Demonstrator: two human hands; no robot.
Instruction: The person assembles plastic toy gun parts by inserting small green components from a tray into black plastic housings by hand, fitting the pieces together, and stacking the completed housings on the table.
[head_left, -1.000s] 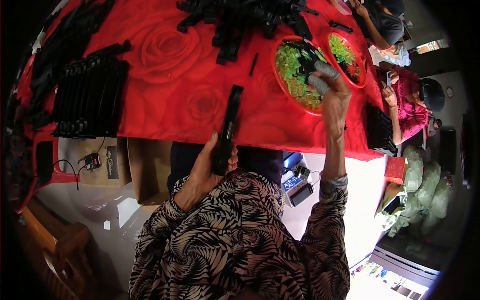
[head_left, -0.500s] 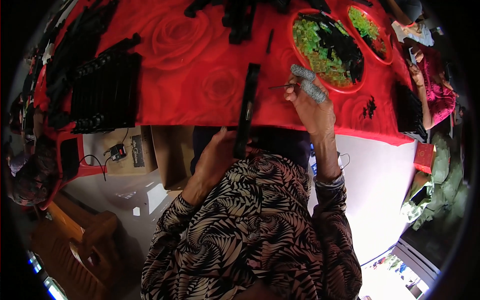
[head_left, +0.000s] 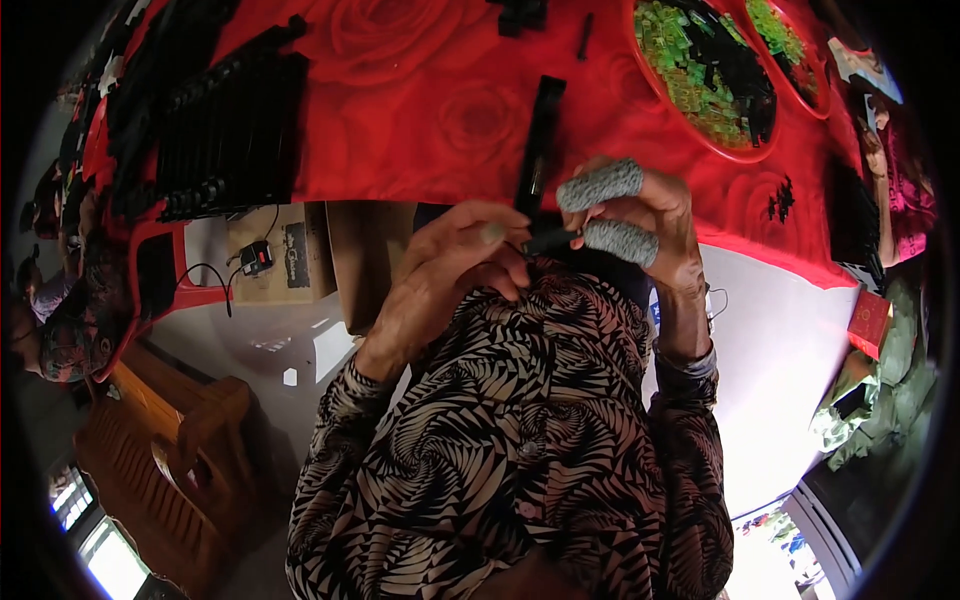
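Note:
My left hand (head_left: 445, 265) is closed at the near end of a long, narrow black plastic bar (head_left: 540, 140), which points away from me over the table's front edge. My right hand (head_left: 670, 225) wears grey knitted finger covers (head_left: 605, 187) on two fingers. Those fingers pinch a short, dark piece (head_left: 552, 242) that reaches across to my left fingertips. Its exact kind does not show, nor whether it touches the bar. Both hands meet just in front of my patterned shirt (head_left: 520, 400).
A red rose-patterned cloth (head_left: 400, 130) covers the table. Stacked black bars (head_left: 235, 135) lie at the left. At the right stand a red tray (head_left: 740, 157) of green and black pieces and a second such tray (head_left: 815, 105). Small black bits (head_left: 780, 200) lie nearby. A cardboard box (head_left: 300, 255) sits below.
My right hand has come down and in to meet my left hand at the bar's near end. My left hand has risen, and the whole view has shifted a little.

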